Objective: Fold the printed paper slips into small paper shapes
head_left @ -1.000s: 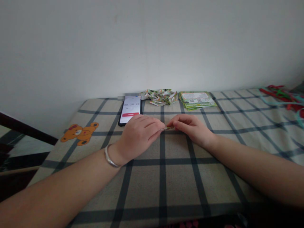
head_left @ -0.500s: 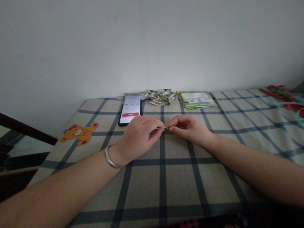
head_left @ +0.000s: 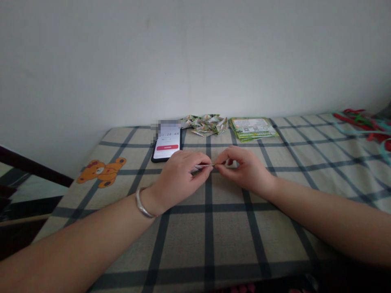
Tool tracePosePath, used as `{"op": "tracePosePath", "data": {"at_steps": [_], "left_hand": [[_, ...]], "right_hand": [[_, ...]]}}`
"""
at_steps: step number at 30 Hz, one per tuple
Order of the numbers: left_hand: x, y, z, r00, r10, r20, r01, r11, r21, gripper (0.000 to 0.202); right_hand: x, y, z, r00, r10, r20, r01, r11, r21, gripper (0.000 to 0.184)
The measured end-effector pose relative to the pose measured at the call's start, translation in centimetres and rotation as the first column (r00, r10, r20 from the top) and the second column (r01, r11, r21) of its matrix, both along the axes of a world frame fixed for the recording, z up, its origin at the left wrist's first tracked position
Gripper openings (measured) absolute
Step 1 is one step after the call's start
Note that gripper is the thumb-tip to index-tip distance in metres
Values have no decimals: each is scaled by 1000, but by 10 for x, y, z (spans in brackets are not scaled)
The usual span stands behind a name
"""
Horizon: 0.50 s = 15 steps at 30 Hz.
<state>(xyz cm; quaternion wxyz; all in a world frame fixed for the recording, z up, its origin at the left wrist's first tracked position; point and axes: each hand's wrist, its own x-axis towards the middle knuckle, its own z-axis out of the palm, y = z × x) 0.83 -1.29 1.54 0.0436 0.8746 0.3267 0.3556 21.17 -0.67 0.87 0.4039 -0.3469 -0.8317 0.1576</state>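
Note:
Over the middle of the checked cloth, my two hands meet at the fingertips. My left hand [head_left: 182, 173], with a silver bangle at its wrist, pinches a thin folded paper [head_left: 200, 166] between thumb and fingers. On the right end of that paper, my right hand [head_left: 246, 167] is closed with thumb and index fingertip. Seen nearly edge-on, the paper is mostly covered by my left fingers. Behind the hands lie a pile of folded paper pieces [head_left: 207, 125], green and white, and a stack of flat printed green leaflets [head_left: 254, 128].
A phone [head_left: 166, 142] showing a running timer lies just beyond my left hand. An orange bear figure [head_left: 102, 172] is at the left of the checked tablecloth [head_left: 189, 240]. Red, green and pale blue strips [head_left: 366, 126] lie at the far right. A wall closes off the back.
More of the paper shows inside my left hand's grip. My right fingertips have shifted slightly left, closer to the left ones, with a gap opening behind them. The phone's timer advanced one second.

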Motion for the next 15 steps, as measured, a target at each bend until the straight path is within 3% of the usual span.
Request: {"op": "tracePosePath", "data": {"at_steps": [5, 15], "left_hand": [[0, -2, 2, 1000, 0, -11, 0, 999, 32, 4], [1, -2, 2, 998, 32, -63, -21, 986, 164, 8]], "right_hand": [[-2, -3, -1, 997, -7, 78, -1, 996, 94, 4], [-7, -8, 3, 994, -24, 108, 33, 996, -82, 2]]}}
